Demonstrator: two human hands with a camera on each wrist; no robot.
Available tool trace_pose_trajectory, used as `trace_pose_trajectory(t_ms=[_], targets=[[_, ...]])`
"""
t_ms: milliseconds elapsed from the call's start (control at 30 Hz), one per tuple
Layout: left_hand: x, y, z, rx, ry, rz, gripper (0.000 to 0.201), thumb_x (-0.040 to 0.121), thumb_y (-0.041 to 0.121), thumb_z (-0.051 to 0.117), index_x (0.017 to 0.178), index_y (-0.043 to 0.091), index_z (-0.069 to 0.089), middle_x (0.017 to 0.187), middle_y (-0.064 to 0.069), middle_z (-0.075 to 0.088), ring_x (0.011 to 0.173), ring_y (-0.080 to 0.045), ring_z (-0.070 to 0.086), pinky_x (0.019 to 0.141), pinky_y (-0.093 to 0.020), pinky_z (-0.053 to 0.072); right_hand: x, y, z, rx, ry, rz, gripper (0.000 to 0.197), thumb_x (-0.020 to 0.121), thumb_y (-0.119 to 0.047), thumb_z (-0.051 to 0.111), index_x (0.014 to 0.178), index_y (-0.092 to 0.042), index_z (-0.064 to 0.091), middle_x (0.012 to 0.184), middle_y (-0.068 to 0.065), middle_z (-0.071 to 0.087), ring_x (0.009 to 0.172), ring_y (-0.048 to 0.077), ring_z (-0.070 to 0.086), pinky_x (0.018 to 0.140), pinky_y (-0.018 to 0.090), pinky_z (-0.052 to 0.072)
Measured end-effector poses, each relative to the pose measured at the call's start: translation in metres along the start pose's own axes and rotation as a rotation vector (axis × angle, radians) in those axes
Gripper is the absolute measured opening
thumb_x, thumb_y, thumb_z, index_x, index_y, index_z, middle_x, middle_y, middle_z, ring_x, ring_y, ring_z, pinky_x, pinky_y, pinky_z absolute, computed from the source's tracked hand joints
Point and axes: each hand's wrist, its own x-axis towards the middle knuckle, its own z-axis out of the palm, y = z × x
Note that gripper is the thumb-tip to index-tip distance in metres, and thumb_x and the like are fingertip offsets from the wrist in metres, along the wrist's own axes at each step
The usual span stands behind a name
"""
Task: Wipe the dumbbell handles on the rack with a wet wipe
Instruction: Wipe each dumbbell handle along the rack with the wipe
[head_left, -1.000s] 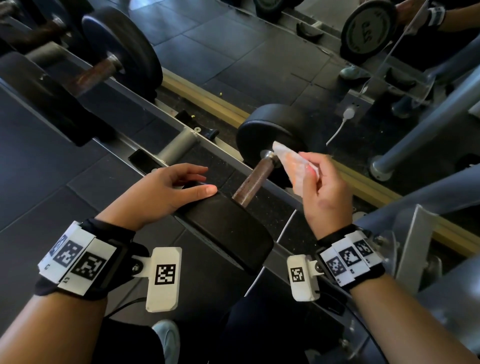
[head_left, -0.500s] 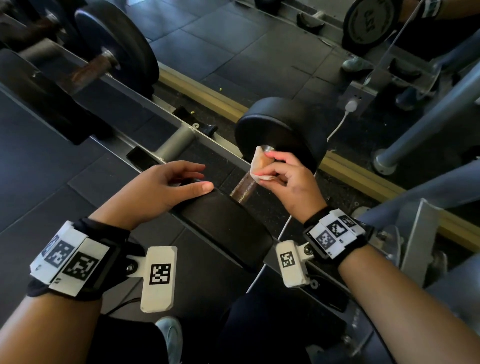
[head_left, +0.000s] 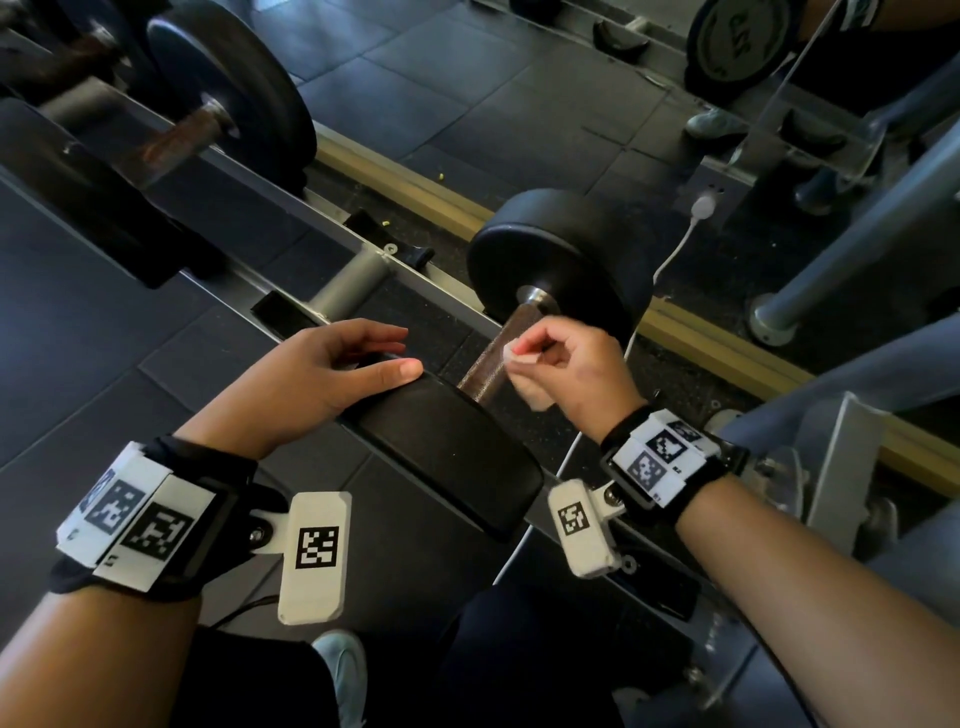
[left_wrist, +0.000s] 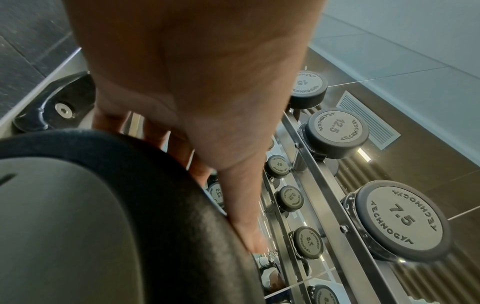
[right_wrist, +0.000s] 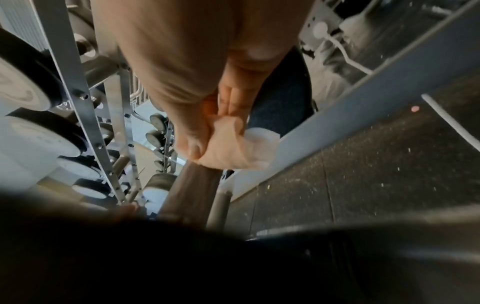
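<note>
The left hand (left_wrist: 197, 86) extends downward from the top edge, fingers straight. The thumb (left_wrist: 241, 207) lies along the curved rim of a black dumbbell head (left_wrist: 85, 226), which fills the lower left corner; the other fingers (left_wrist: 155, 133) reach behind that rim. At right, a metal rack rail (left_wrist: 330, 205) carries dumbbell ends marked 15 (left_wrist: 306, 86), 12.5 (left_wrist: 336, 131) and 7.5 (left_wrist: 401, 220).

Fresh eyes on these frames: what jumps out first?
The right hand pinching a wet wipe around the rusty dumbbell handle, centre frame. The left hand rests flat on the near weight head. Upper left, a second rusty-handled dumbbell sits on the rack.
</note>
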Motion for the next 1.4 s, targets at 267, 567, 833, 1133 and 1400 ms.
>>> trace_pose_trajectory(t_ms=[267,567,833,1133,1400], targets=[[0.002,-0.001,0.000,-0.029,0.020,-0.007,0.068,0.063,0.067,0.064,0.125,0.042,0.060,0.118,0.022,0.067,0.107,0.005,0.062,0.099,-0.029,0.046,-0.002,-0.001,-0.001,-0.074,-0.093,-0.112,0.006,0.085,-0.017,0.075,0.089,-0.013,0.072,0.094,-0.010,0.063,0.088,0.001,0.063,0.078,0.016,0.053],[0.002,-0.003,0.000,-0.048,0.029,0.001,0.066,0.062,0.067,0.066,0.123,0.041,0.062,0.118,0.022,0.068,0.110,0.001,0.063,0.106,-0.038,0.046,-0.009,-0.007,0.016,-0.094,-0.229,-0.178,0.009,0.086,-0.020,0.072,0.095,-0.022,0.071,0.097,-0.018,0.062,0.095,-0.003,0.062,0.088,0.017,0.052],[-0.001,0.001,0.001,-0.044,0.023,0.012,0.069,0.061,0.066,0.063,0.124,0.039,0.061,0.117,0.022,0.067,0.104,0.008,0.062,0.093,-0.022,0.045,0.010,-0.005,-0.004,-0.133,0.107,-0.127,0.007,0.087,-0.016,0.074,0.093,-0.013,0.073,0.095,-0.013,0.060,0.090,-0.010,0.058,0.082,0.009,0.049],[-0.002,0.004,0.001,-0.029,0.021,0.009,0.072,0.059,0.069,0.060,0.125,0.041,0.059,0.116,0.024,0.065,0.103,0.009,0.060,0.085,-0.015,0.041,-0.007,-0.008,0.002,-0.061,-0.203,-0.171,0.016,0.086,-0.011,0.073,0.102,-0.012,0.075,0.104,-0.005,0.063,0.100,0.003,0.062,0.087,0.015,0.051],[-0.001,0.000,0.000,0.000,0.029,0.012,0.066,0.065,0.069,0.061,0.125,0.042,0.060,0.114,0.026,0.066,0.105,0.008,0.060,0.087,-0.016,0.041,-0.007,0.007,-0.008,-0.205,0.258,-0.099,0.010,0.092,-0.017,0.067,0.101,-0.015,0.071,0.100,-0.005,0.061,0.085,0.002,0.060,0.070,0.012,0.051]])
